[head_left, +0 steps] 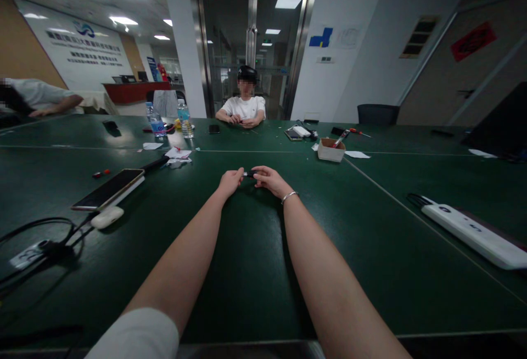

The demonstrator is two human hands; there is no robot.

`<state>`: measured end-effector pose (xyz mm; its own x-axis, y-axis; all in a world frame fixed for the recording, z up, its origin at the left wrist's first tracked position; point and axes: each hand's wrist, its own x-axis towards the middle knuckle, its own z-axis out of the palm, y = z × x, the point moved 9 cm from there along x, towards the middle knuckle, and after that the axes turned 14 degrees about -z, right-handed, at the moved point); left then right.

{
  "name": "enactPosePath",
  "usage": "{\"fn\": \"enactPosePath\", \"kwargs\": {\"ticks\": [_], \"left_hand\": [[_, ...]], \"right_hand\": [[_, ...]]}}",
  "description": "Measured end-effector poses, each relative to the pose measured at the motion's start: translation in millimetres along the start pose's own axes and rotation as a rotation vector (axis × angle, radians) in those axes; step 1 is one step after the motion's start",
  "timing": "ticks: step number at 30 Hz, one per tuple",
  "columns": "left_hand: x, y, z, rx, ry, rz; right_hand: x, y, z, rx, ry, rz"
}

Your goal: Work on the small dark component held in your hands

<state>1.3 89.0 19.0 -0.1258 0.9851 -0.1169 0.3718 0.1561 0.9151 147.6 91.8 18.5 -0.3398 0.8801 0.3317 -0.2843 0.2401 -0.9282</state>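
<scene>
- Black-and-silver object (pixel 248 174) is held between the two hands, just above or on the tabletop (pixel 251 271), near its middle; whether the tabletop is touched cannot be told, and the object is too small to be identified.
- Its silver end is pinched by the fingertips of the left hand (pixel 231 182); its black end is gripped by the thumb and fingers of the right hand (pixel 269 179). Both hands are closed on it and separated only by its short length.
- A silver bracelet (pixel 289 197) is worn on the right wrist.
- To the left of the forearms, a phone (pixel 110 190) is seen lying on a white block, with a white rounded object (pixel 107 218) and black cables (pixel 61 248) placed nearer.
- On the right, a long white device (pixel 473 234) is laid at a slant.
- Beyond the hands, paper scraps (pixel 179 153) are scattered at left, and two water bottles (pixel 155 121) are stood behind them.
- At right, an open box (pixel 331 151) is set, with a screwdriver (pixel 359 132) placed behind it.
- Across the tabletop, a person in a white top (pixel 248 107) is seated before glass doors (pixel 269 29), both hands held close together.
- At far left, another person's forearm (pixel 57 107) is rested by the edge.
</scene>
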Motion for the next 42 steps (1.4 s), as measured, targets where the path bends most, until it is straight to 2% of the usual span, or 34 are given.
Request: {"fn": "enactPosePath", "kwargs": {"ticks": [8, 19, 28, 33, 37, 42], "left_hand": [[2.9, -1.9, 1.1, -0.007, -0.010, 0.032], [0.2, 0.3, 7.5, -0.193, -0.098, 0.013], [-5.4, 3.6, 4.7, -0.341, -0.133, 0.032], [-8.2, 8.3, 3.6, -0.374, -0.129, 0.045], [-5.8, 1.5, 5.9, -0.346, -0.132, -0.054], [-6.7, 5.9, 4.4, -0.311, -0.119, 0.015]], "right_hand": [[-0.5, -0.3, -0.5, 0.027, 0.012, 0.010], [-0.2, 4.2, -6.9, 0.030, 0.102, 0.054], [-0.1, 6.8, -8.5, 0.034, 0.106, 0.068], [-0.2, 6.8, -8.8, 0.035, 0.109, 0.065], [-0.1, 7.1, -8.8, 0.034, 0.111, 0.068], [-0.1, 7.4, -9.1, 0.021, 0.116, 0.071]]}}
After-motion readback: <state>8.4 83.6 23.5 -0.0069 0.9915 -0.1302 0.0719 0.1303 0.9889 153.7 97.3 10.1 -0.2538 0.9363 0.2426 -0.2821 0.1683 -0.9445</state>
